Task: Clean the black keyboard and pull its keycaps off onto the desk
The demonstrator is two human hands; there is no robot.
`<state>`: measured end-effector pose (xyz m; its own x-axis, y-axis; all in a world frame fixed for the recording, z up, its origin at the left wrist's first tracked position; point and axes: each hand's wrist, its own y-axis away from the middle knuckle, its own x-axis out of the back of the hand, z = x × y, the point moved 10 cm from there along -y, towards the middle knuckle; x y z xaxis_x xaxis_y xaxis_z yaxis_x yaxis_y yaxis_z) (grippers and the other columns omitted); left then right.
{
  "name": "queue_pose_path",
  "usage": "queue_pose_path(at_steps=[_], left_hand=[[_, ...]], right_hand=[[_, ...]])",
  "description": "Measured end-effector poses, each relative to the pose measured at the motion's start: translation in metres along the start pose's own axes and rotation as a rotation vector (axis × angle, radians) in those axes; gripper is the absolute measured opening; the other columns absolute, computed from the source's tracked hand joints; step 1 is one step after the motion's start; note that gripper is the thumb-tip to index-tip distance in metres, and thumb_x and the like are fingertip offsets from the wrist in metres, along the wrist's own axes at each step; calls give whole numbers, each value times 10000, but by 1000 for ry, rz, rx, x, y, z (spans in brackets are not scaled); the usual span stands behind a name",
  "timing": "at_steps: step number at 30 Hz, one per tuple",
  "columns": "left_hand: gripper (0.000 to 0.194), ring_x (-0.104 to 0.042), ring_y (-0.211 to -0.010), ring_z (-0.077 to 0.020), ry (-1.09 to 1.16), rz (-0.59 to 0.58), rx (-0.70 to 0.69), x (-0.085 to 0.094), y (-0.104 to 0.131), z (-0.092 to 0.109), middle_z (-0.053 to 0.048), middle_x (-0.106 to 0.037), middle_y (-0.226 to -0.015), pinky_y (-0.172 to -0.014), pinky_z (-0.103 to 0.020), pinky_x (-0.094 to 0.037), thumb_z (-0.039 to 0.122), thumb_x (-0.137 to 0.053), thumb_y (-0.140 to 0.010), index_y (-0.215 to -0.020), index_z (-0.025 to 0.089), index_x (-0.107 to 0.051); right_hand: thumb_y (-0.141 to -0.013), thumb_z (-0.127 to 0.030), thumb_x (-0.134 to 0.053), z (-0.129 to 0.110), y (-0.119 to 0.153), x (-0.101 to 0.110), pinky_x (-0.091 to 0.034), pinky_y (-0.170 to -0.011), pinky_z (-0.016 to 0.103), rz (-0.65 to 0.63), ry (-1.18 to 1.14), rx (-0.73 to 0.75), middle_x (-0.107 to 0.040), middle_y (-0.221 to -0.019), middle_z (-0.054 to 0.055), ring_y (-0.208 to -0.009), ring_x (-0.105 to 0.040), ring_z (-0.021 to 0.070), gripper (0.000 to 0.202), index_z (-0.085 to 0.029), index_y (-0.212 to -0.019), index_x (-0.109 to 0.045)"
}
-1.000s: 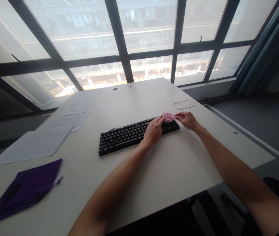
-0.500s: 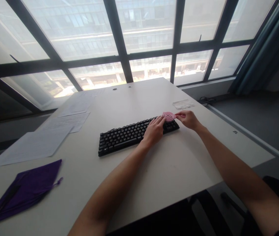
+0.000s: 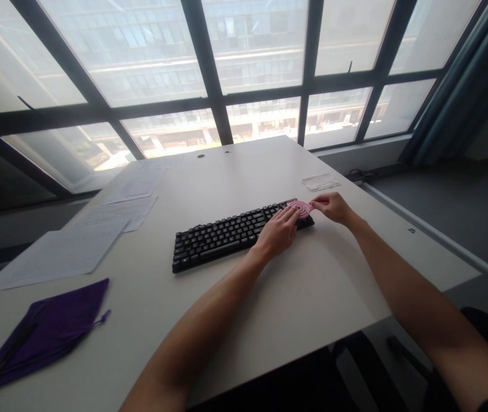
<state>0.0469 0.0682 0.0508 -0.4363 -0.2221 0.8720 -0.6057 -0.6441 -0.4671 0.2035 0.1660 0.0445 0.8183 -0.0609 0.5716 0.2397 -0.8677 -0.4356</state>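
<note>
A black keyboard lies on the white table, tilted up towards the right. Over its right end is a round pink ringed object, which covers some keys. My left hand rests over the right part of the keyboard, its fingers stretched out onto the pink object's left side. At the right edge of that object, my right hand pinches a small tab between thumb and fingers.
Printed papers spread over the left of the table. A purple cloth pouch lies at the front left. A thin white packet is behind my right hand. Windows stand beyond the far edge.
The pink object has shifted a little to the right and towards me along the keyboard. My left hand has moved right with it, while my right hand has moved slightly right.
</note>
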Motion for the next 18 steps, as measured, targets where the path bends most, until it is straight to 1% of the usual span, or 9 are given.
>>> queue_pose_path(at_steps=[3,5,8,10,14,16,18], left_hand=[[537,-316,-1482,-226,-10,-8,4,-4,0,0,-148,-395,-1564,-1218,-424,-292,149,-447,-931,-1466,119,-420],[531,-310,-1484,-227,-14,-19,-7,-7,0,2,-146,-398,-1563,-1217,-430,-294,147,-441,-930,-1460,120,-426],[535,-292,-1492,-222,-7,-21,-34,-6,0,9,-138,-396,-1566,-1222,-424,-286,150,-429,-935,-1469,121,-412],[549,-284,-1495,-221,-4,-12,-33,-4,1,12,-135,-389,-1570,-1226,-417,-281,146,-429,-932,-1479,119,-398],[555,-292,-1491,-243,-27,9,51,-2,1,3,-136,-408,-1559,-1225,-440,-279,138,-433,-921,-1475,117,-403],[553,-294,-1490,-256,-42,14,91,-2,2,-3,-147,-410,-1556,-1225,-448,-277,133,-436,-913,-1465,102,-416],[557,-291,-1491,-256,-42,10,104,-3,2,-6,-154,-401,-1560,-1224,-451,-276,136,-438,-910,-1465,99,-415]], right_hand=[[-830,-338,-652,1,0,6,-551,-783,331,45,33,-7,-784,-840,72,-816,-720,242,221,-168,-834,-793],[-823,-337,-652,4,-1,10,-549,-765,329,52,39,-23,-782,-823,73,-799,-717,241,223,-162,-821,-790],[-811,-338,-657,7,-1,5,-548,-738,323,-14,20,-35,-779,-800,73,-770,-713,238,223,-154,-799,-784],[-814,-346,-655,4,0,0,-547,-729,317,-46,15,-29,-778,-794,69,-761,-711,232,229,-156,-797,-782],[-838,-372,-646,-4,1,-9,-545,-751,305,-33,13,-23,-782,-818,68,-777,-712,223,248,-168,-821,-787],[-847,-376,-640,-5,1,-10,-540,-743,304,2,49,-34,-781,-813,74,-772,-710,224,256,-171,-812,-788],[-851,-375,-637,-5,0,-7,-535,-729,306,31,90,-41,-780,-804,79,-759,-705,226,259,-170,-803,-788]])
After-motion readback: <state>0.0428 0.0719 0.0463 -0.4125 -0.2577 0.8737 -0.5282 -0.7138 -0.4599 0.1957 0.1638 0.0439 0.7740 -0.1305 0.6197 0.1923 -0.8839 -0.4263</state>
